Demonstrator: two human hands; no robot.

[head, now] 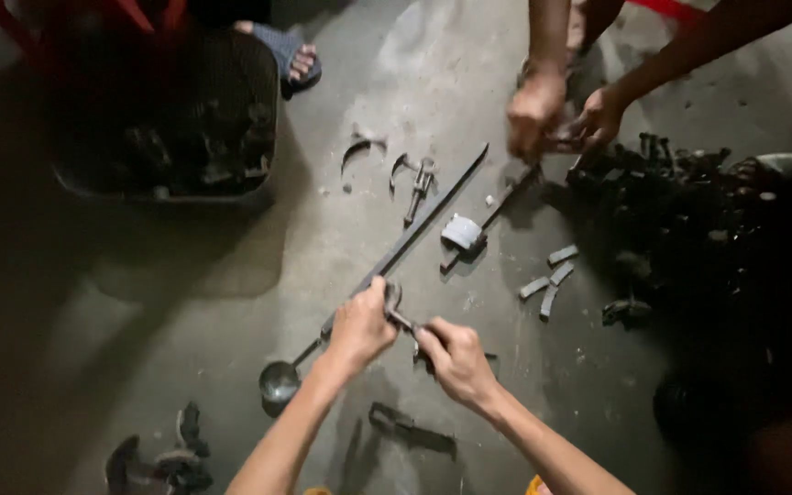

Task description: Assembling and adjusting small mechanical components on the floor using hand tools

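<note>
Both hands grip a small metal part [402, 319] at frame centre, over a concrete floor [231, 302].

The left hand [359, 328] is clenched around the part's left end, and the right hand [456, 362] pinches its right end between curled fingers; what kind of part it is cannot be told. Just beside the left hand, a long dark bar [414, 234] runs toward 1 o'clock. A ladle [281, 378] lies at 8 o'clock from the hands. A roll of tape [461, 231] sits on a rod [492, 213] at 1 o'clock, with small flat pieces [549, 275] at 2 o'clock. A black bin [171, 128] of parts stands at 10 o'clock. At 1 o'clock, well apart, another person's hands [566, 115] grasp a part beside a dark heap [689, 211].
</note>
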